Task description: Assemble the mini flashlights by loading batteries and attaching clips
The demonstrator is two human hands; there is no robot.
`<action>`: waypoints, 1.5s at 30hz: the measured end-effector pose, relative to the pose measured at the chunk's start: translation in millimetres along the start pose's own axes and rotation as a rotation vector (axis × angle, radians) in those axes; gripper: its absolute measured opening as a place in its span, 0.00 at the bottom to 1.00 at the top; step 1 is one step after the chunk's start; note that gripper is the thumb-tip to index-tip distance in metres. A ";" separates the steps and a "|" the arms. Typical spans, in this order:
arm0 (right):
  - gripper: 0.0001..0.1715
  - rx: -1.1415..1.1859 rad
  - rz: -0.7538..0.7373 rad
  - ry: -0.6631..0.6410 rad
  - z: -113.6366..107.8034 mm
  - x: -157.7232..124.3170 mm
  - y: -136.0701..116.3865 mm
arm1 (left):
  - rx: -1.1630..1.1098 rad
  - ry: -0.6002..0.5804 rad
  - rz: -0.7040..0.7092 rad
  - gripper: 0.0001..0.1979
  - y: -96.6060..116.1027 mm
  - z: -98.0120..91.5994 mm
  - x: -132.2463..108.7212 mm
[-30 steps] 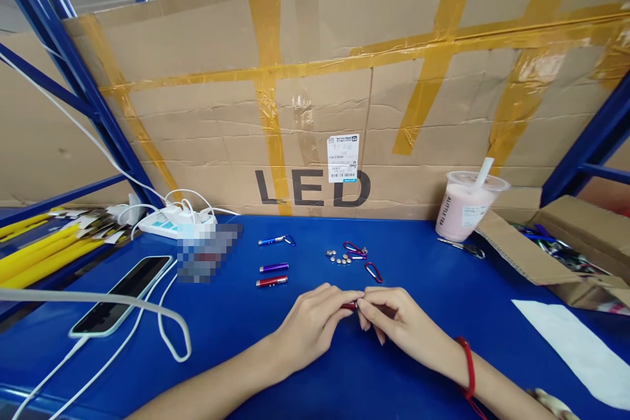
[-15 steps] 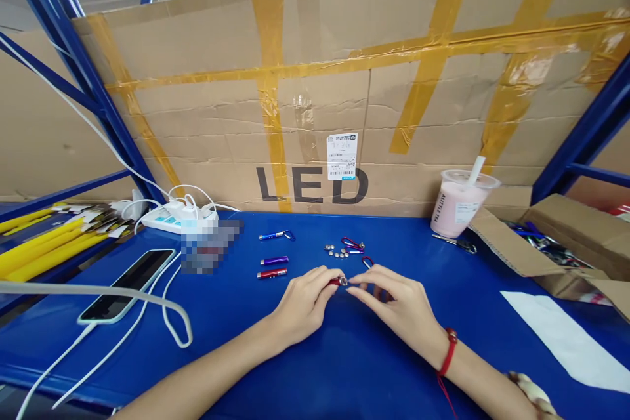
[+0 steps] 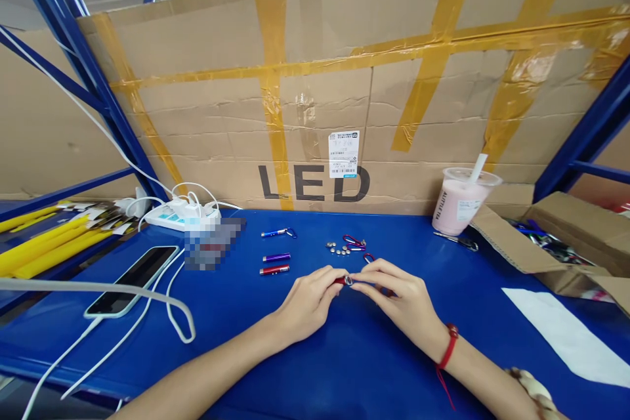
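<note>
My left hand (image 3: 311, 298) pinches a small red flashlight tube (image 3: 340, 281) between thumb and fingers, its metal-rimmed end facing right. Thumb and index finger of my right hand (image 3: 394, 289) close at that end and touch it; whatever lies between those fingertips is too small to make out. Just beyond the hands lie several button batteries (image 3: 338, 251) and a purple cap with a red carabiner clip (image 3: 352, 241). Another red carabiner (image 3: 369, 258) is partly hidden behind my right hand. Left of them are a blue flashlight (image 3: 278, 233), a purple tube (image 3: 276, 257) and a red tube (image 3: 274, 270).
On the left are a phone (image 3: 132, 282), white cables and a power strip (image 3: 183, 216). At the right stand a pink drink cup (image 3: 460, 203), a metal clip (image 3: 457, 240), an open cardboard box (image 3: 561, 279) of parts and a white sheet (image 3: 566, 335). Cardboard (image 3: 221, 118) walls the back.
My right fingertips have moved left and closed against the open end of the red tube. My left hand keeps its hold. The view has shifted slightly.
</note>
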State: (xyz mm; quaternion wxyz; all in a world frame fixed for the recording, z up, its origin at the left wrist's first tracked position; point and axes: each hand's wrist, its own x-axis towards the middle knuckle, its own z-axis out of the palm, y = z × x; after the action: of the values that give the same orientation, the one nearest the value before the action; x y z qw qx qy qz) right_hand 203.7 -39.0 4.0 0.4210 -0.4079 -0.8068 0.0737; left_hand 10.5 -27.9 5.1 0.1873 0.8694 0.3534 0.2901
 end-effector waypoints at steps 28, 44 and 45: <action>0.15 -0.139 0.189 -0.072 -10.0 8.3 6.2 | -0.077 0.000 -0.093 0.11 -0.8 -0.3 4.2; 0.13 -0.468 0.287 -0.276 -6.4 7.9 23.5 | -0.143 0.031 -0.283 0.12 3.5 4.0 6.8; 0.13 -0.432 0.277 -0.284 -6.6 8.4 22.2 | -0.150 0.031 -0.299 0.12 3.9 3.7 7.0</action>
State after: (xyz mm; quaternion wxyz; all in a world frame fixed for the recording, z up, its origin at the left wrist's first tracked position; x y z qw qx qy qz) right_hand 219.2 -19.9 3.2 0.1931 -0.5799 -0.7914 0.0133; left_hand 18.9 -25.9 6.9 0.2872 0.7861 0.4589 0.2982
